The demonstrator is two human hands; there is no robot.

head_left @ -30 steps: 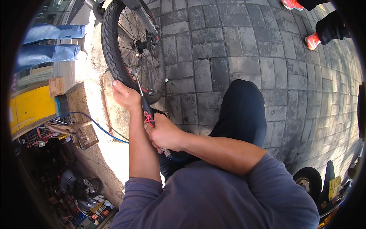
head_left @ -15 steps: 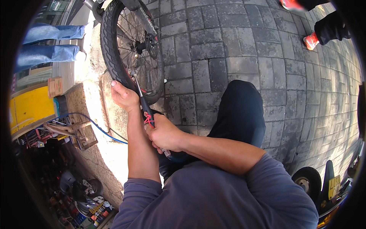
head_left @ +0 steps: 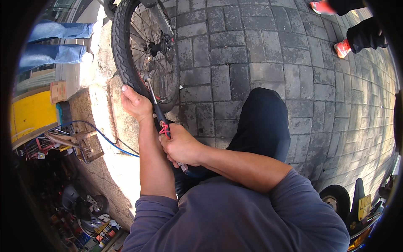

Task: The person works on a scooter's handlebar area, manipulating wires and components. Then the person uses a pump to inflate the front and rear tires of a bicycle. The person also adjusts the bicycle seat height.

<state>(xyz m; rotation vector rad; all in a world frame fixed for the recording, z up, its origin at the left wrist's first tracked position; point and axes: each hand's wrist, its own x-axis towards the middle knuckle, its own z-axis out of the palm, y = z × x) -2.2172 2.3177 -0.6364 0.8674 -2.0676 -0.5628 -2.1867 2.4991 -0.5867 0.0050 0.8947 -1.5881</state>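
Note:
A bicycle wheel (head_left: 126, 54) with a black knobby tyre and thin spokes stands upright on the grey paving ahead of me. My left hand (head_left: 135, 103) grips the lower edge of the tyre. My right hand (head_left: 181, 147) is closed around the black and red handle of a screwdriver (head_left: 159, 115). Its metal shaft points up to the rim, right next to my left hand. My bent knee in dark trousers (head_left: 260, 122) is just to the right of both hands.
A stone kerb (head_left: 100, 126) with a blue cable (head_left: 105, 136) runs along the left, beside a wooden block (head_left: 88, 145) and cluttered tools below. Another person's jeans (head_left: 58, 42) show at top left, and orange shoes (head_left: 342, 48) at top right. A small wheel (head_left: 336, 201) sits at lower right.
My left hand has slid slightly up along the tyre. The screwdriver stays pressed at the rim, and my right hand holds about the same place.

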